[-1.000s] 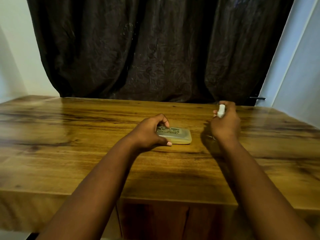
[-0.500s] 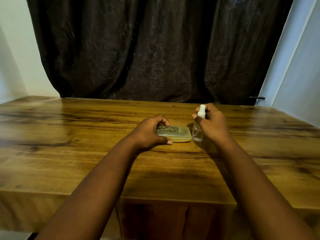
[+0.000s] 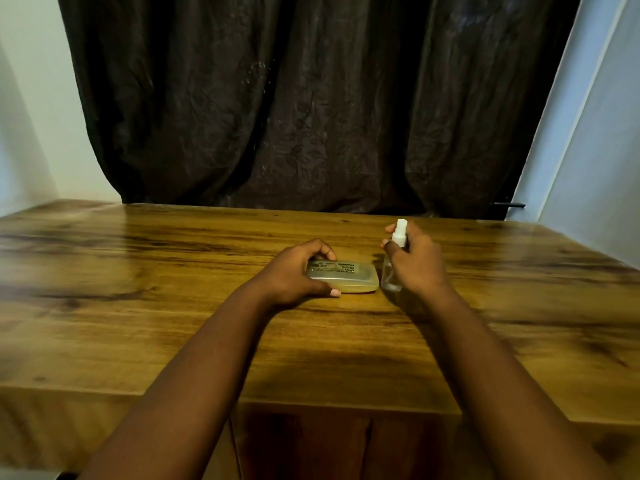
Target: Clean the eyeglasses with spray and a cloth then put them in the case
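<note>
On glossy wood-grain table [image 3: 138, 306], mid-depth: closed translucent yellowish plastic eyeglass case [image 3: 343, 280], lying flat, left hand [image 3: 294, 277] curled over near end, thumb at front edge. Just beside, right: small clear spray bottle with white nozzle [image 3: 394, 261], upright, gripped by right hand [image 3: 415, 263]. Eyeglasses, cloth unseen; probably inside case. Likely next: park bottle clear, steady base, lift lid gently.

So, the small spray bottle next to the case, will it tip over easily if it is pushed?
Probably yes: the spray bottle is tall and narrow, so its base looks small. It seems clear and mostly empty, so likely light. The right hand grips it now beside the case, which steadies it.
</note>
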